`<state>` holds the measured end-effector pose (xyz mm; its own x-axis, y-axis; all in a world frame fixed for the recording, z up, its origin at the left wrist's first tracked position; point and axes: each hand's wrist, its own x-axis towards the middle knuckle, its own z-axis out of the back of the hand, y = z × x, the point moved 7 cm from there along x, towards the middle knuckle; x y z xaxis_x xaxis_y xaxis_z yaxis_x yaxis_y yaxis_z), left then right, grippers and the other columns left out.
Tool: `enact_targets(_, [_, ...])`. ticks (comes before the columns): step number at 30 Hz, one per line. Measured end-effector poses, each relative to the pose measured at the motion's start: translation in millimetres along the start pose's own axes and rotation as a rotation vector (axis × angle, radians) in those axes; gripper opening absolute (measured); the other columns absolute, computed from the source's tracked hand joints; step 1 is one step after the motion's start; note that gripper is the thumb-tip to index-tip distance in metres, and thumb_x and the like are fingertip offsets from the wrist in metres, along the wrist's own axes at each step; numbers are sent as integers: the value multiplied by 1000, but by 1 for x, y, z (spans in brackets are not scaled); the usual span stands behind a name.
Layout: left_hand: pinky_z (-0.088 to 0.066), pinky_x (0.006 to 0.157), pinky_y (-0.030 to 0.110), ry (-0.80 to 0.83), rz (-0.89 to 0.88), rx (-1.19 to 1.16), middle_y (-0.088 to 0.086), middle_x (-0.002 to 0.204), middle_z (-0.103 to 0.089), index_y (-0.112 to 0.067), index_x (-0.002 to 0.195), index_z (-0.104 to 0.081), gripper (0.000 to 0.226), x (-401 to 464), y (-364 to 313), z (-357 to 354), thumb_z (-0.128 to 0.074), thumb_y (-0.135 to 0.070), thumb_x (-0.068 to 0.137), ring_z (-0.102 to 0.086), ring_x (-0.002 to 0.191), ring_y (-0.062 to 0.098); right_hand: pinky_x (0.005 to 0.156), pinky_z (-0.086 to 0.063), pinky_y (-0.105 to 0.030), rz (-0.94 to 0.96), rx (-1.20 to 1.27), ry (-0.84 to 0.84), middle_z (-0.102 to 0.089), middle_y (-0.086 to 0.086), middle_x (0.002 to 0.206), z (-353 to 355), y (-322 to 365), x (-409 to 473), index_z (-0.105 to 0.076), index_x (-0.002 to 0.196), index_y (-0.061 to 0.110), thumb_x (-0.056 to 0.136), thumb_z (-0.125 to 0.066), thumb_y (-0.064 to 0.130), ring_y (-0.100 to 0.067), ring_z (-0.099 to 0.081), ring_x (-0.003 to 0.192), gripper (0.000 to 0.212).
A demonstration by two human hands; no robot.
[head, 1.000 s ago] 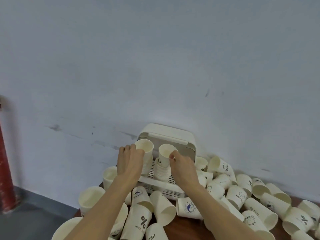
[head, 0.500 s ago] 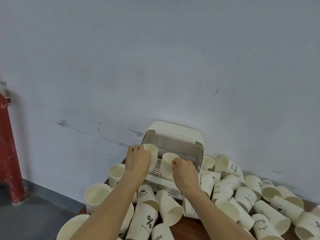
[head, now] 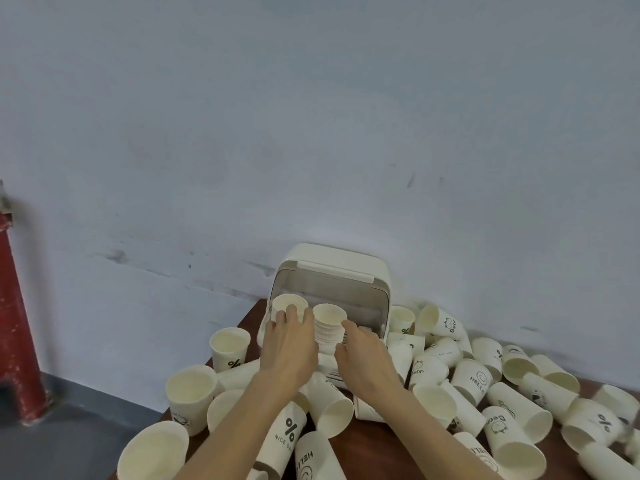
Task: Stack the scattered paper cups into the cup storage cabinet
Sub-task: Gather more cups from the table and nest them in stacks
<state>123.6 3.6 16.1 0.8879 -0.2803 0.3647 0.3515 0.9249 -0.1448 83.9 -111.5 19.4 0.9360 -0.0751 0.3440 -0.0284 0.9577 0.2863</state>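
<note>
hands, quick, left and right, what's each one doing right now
Left hand: fingers curled round the left cup stack in the cabinet.
Right hand: open, fingertips by the right cup stack, holding nothing.

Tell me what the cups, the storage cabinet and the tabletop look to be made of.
Cups: matte cream paper, with rolled rims and printed words.
Storage cabinet: probably plastic, smooth cream shell with rounded moulded corners and a slotted base.
Tabletop: reddish-brown with a faint sheen, likely wood or laminate.
</note>
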Motion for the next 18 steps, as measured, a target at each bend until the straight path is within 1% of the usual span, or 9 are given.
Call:
enact_targets(2, [-37,96,37,-32,-27,-72,8,131,-44,-19,141,-32,48,-15,-12,14,-43,-25,94,-43,117,25,72,-45,-32,9,33,-26,-61,0,102,16,0,-17,-54,108,19,90,-44,14,-19,-54,91,21])
enact_targets(3, [-37,97,37,-48,-41,-108,7,131,-44,-20,140,-33,46,-23,-18,21,-42,-26,95,-43,117,24,72,-45,-32,4,47,-38,-60,1,102,25,-1,-27,-54,110,20,91,-44,15,-19,-55,91,22])
enact_targets(5, [-36,96,36,-83,-79,-174,4,131,-44,-22,138,-37,42,-40,-31,33,-41,-28,96,-43,116,21,75,-44,-31,-23,64,-53,-59,0,104,42,-5,-49,-52,117,18,93,-45,17,-20,-55,96,25])
enact_targets(10, [-42,89,33,-148,-147,-388,1,127,-47,-24,133,-45,38,-81,-69,57,-45,-31,96,-45,114,19,92,-42,-32,-124,88,-77,-56,-2,120,82,-28,-112,-39,139,20,96,-43,26,-20,-50,113,44])
enact_targets(14, [-42,91,31,-166,-196,-526,-3,125,-48,-27,137,-45,42,-109,-106,69,-49,-30,95,-46,115,15,99,-37,-29,-193,133,-132,-51,4,128,111,-51,-158,-36,143,25,97,-44,29,-14,-46,120,47])
enact_targets(18, [-39,89,25,-152,-240,-604,-10,122,-46,-29,135,-47,40,-129,-141,69,-50,-29,95,-46,113,10,99,-37,-25,-252,168,-204,-52,8,130,132,-77,-196,-37,144,29,96,-45,31,-10,-46,121,49])
